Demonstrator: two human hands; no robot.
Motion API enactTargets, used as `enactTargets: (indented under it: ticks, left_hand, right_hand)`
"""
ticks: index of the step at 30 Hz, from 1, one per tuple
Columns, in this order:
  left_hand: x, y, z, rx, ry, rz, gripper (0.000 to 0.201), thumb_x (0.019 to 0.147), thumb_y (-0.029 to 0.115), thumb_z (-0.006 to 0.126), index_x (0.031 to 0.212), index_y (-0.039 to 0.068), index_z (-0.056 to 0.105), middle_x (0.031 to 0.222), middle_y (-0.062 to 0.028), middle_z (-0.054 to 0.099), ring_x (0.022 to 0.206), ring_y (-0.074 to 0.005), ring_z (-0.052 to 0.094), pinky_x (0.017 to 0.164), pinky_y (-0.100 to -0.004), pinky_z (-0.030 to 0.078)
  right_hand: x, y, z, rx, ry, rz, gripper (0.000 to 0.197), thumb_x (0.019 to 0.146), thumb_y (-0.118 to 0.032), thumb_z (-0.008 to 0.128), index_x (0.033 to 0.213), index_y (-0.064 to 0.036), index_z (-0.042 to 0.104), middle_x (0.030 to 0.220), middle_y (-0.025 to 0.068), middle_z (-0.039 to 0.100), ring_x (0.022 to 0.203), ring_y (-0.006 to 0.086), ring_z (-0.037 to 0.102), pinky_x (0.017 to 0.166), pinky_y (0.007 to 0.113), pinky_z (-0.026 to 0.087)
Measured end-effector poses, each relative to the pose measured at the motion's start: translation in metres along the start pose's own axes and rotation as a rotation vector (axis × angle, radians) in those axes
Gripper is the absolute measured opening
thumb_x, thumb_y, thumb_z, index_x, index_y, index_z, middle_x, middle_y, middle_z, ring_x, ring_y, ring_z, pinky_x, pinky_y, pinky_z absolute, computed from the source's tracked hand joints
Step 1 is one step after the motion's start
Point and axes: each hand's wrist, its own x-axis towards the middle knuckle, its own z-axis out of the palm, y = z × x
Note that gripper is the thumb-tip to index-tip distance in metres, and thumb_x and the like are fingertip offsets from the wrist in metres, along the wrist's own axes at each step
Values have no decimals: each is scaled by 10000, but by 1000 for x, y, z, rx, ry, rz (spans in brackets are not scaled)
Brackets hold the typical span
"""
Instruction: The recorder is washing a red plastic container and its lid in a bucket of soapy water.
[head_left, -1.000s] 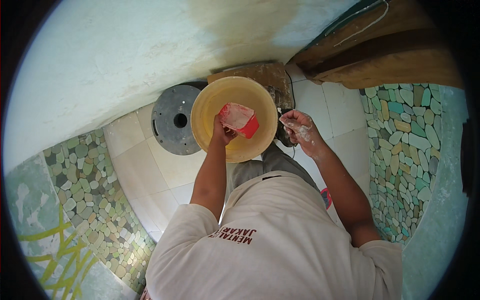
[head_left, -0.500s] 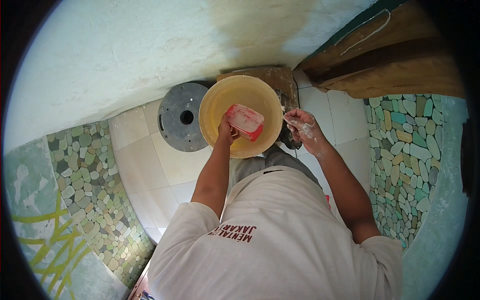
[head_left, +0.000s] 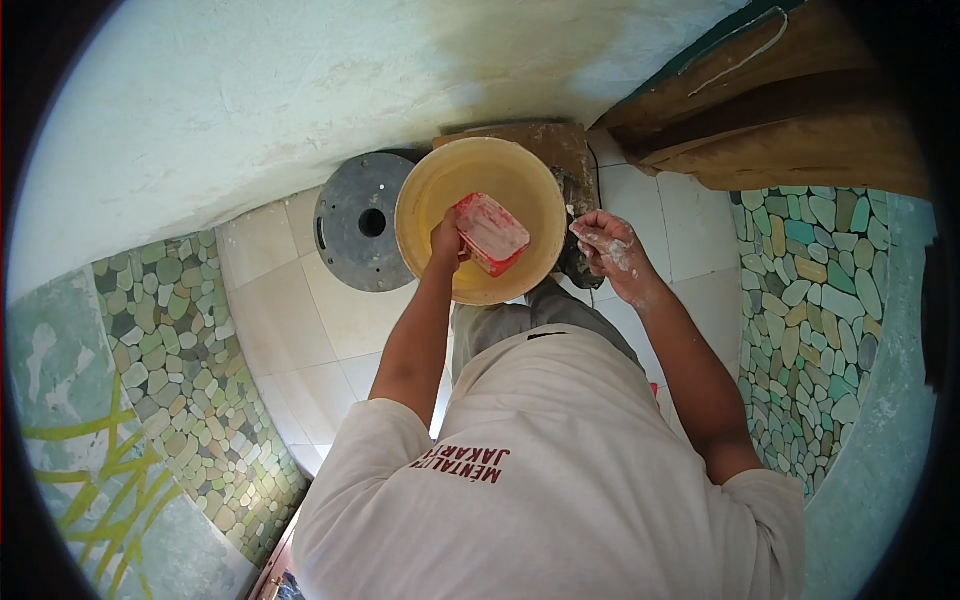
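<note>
A red rectangular tub (head_left: 492, 232), smeared with whitish paste, is over the mouth of a wide yellow bucket (head_left: 419, 190). My left hand (head_left: 446, 240) grips it by its left side, fingers wrapped round its edge. Just outside the bucket's right rim is my right hand (head_left: 615, 255), with white residue on its fingers and back. Its fingertips are pinched together; a small pale bit shows near them, but I cannot make out what they hold. The bucket's bottom is partly hidden by the tub.
Left of the bucket stands a grey round disc (head_left: 370, 222) with a central hole. Behind it are a brown board (head_left: 552, 143) and the pale wall (head_left: 300, 90). A dark, dirty object (head_left: 578, 268) sits at the bucket's right. Brown cloth (head_left: 760, 150) hangs at the far right, above tiled floor (head_left: 690, 235).
The red tub has turned in my left hand, its long side now slanting more steeply. My right hand stays beside the rim, shifted slightly. The bucket appears a little higher in view.
</note>
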Motion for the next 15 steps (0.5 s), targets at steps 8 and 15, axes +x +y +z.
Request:
enactTargets:
  ticks: [8, 15]
  left_hand:
    - [6, -7, 9, 247, -11, 201, 514, 867, 535, 468, 1055, 85, 633, 901, -102, 640, 776, -220, 628, 640, -408, 526]
    - [6, -7, 1, -30, 94, 84, 475, 868, 471, 515, 1004, 44, 673, 828, -92, 657, 702, -200, 635, 564, -360, 522]
  right_hand:
    - [-3, -4, -4, 11, 1, -1, 127, 905, -207, 630, 944, -105, 566, 662, -71, 469, 495, 11, 359, 433, 174, 264]
    - [-3, -3, -8, -8, 30, 11, 85, 922, -185, 607, 911, -109, 572, 650, -73, 473, 525, 13, 370, 442, 186, 250]
